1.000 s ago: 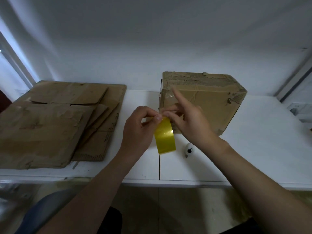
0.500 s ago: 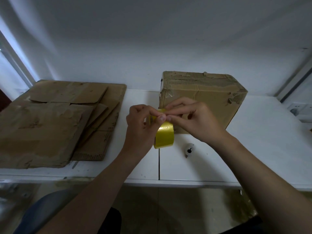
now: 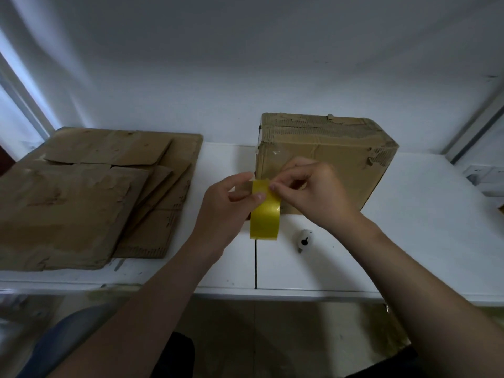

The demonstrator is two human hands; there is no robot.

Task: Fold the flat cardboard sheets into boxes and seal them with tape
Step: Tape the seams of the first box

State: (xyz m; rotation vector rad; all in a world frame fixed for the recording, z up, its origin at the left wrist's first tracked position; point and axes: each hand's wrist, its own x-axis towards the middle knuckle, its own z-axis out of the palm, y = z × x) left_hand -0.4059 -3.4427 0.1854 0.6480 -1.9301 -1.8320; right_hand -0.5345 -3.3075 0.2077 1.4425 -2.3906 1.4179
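A yellow tape roll (image 3: pixel 264 214) is held above the white table, in front of a folded cardboard box (image 3: pixel 327 151). My left hand (image 3: pixel 226 208) grips the roll from its left side, thumb across the outer face. My right hand (image 3: pixel 313 192) pinches at the top of the roll with its fingertips, where the tape's end lies. The box stands upright behind my right hand, worn and with old tape marks. A stack of flat cardboard sheets (image 3: pixel 81 192) lies on the table's left part.
A small white round object with a black mark (image 3: pixel 303 239) lies on the table (image 3: pixel 422 227) just below my right wrist. A wall stands close behind the box. A wall socket (image 3: pixel 482 177) is at the far right. The table's front edge runs below my forearms.
The roll has turned slightly in my left hand and sits a little higher than a second ago. My right fingers, first extended toward the box, now pinch at the roll's top edge.
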